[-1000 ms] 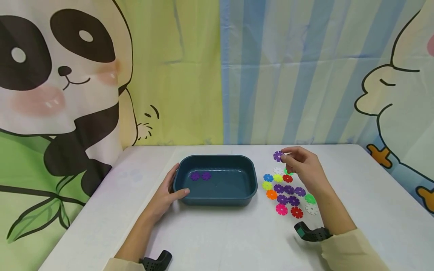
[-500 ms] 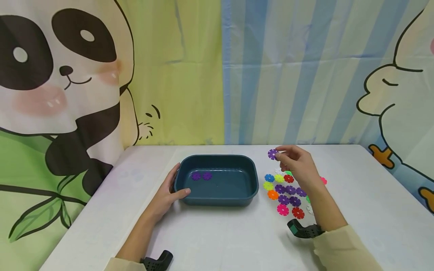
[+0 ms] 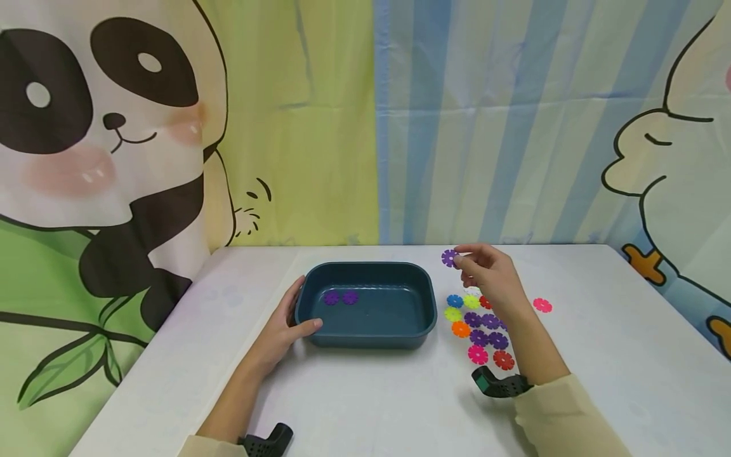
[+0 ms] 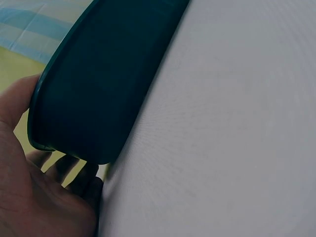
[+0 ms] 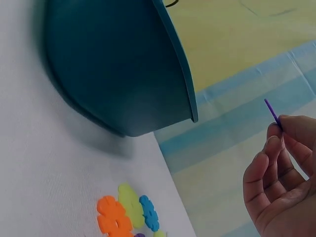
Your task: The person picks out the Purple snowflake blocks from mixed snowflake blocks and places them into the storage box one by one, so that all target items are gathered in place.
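Your right hand (image 3: 492, 279) has carried its pinched purple plastic snowflake disc (image 3: 449, 258) leftward toward the dark teal plastic tray (image 3: 365, 336). Your left hand (image 3: 285, 327) grips the tray's corner, fingers partly hidden.

The right hand (image 3: 491, 276) and its forearm cover part of the cluster of snowflake discs (image 3: 476, 324) on the table (image 3: 377, 393), so how many discs lie beneath cannot be told. In the right wrist view the purple disc (image 5: 271, 112) shows only as a thin edge-on sliver above the fingertips, and the hand is cut off by the right and lower edges. The left hand (image 3: 282, 330) has its fingers hidden behind the teal tray (image 3: 365, 333); in the left wrist view the tray wall fills the frame, its inside unseen, and the hand is cut off at the lower left corner.
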### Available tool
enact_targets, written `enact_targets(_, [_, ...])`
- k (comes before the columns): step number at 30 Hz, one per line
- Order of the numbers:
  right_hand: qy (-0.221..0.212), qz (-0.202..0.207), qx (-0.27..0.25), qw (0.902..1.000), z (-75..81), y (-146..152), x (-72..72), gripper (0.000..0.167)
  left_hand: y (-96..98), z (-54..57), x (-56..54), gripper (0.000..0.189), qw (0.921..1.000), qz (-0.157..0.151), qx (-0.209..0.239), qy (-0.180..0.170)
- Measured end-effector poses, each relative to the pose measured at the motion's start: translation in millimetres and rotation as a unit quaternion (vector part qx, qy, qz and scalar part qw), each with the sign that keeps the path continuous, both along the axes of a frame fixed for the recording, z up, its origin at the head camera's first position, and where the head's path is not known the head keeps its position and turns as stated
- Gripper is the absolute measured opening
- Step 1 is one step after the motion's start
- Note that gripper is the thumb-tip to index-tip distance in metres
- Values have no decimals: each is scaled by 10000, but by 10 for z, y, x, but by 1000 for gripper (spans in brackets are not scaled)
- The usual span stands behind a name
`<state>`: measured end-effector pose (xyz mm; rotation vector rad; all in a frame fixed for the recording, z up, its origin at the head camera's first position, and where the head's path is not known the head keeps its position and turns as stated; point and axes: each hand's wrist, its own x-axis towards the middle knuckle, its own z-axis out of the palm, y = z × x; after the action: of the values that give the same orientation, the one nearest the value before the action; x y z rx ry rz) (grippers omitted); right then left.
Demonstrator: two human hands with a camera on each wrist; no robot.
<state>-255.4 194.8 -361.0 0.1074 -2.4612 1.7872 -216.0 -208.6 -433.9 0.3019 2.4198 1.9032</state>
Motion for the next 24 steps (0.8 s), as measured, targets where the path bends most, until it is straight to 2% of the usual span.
enact_targets(10, [-36, -32, -11, 10000, -38, -113, -54, 47, -4, -15, -8, 95, 10000, -15, -7, 3])
enact_targets(24, [-103, 199, -283, 9993, -74, -365, -127, 41, -1, -12, -12, 94, 10000, -51, 49, 16])
